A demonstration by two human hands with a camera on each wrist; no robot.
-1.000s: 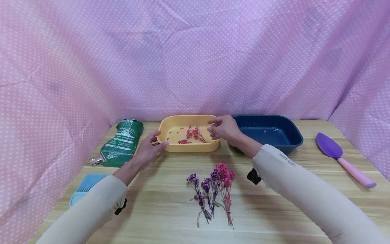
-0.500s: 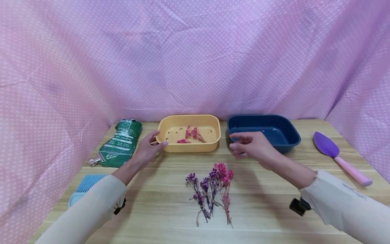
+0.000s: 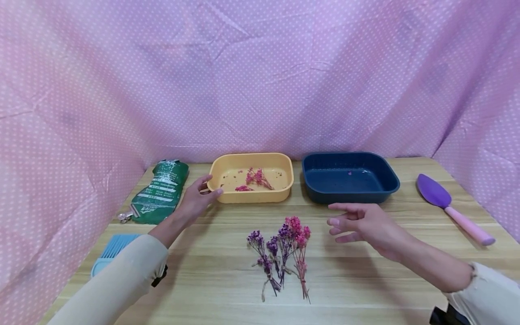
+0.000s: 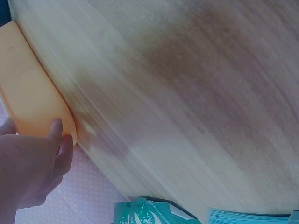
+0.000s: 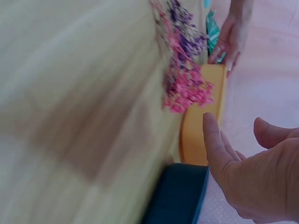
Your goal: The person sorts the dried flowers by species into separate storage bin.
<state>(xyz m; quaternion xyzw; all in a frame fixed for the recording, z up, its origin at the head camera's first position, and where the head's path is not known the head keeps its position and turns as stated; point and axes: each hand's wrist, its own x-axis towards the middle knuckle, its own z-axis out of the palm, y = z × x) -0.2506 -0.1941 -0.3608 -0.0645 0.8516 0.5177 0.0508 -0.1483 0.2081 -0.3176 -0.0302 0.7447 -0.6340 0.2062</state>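
A yellow tray (image 3: 256, 195) at the back of the table holds pink dried flower sprigs (image 3: 260, 178) and scattered crumbs. My left hand (image 3: 196, 198) grips its left end, thumb at the front corner and fingers by the left rim; the left wrist view shows this hand (image 4: 35, 161) against the tray's end wall (image 4: 35, 88). My right hand (image 3: 371, 228) hovers over the table in front of the dark blue tray (image 3: 349, 197), fingers spread and holding nothing. Left of it lie purple dried flowers (image 3: 272, 253) and a pink dried flower bunch (image 3: 299, 243).
A green bag (image 3: 160, 194) with a metal clip (image 3: 127, 214) lies at the left, beyond a light blue brush (image 3: 115, 250). On the right is a purple spatula (image 3: 455, 210) with a pink handle. Pink dotted cloth (image 3: 260, 81) hangs behind the table.
My right hand has moved from above the yellow tray's right end rightward and toward me, off the trays. My left hand stays at the yellow tray's left end.
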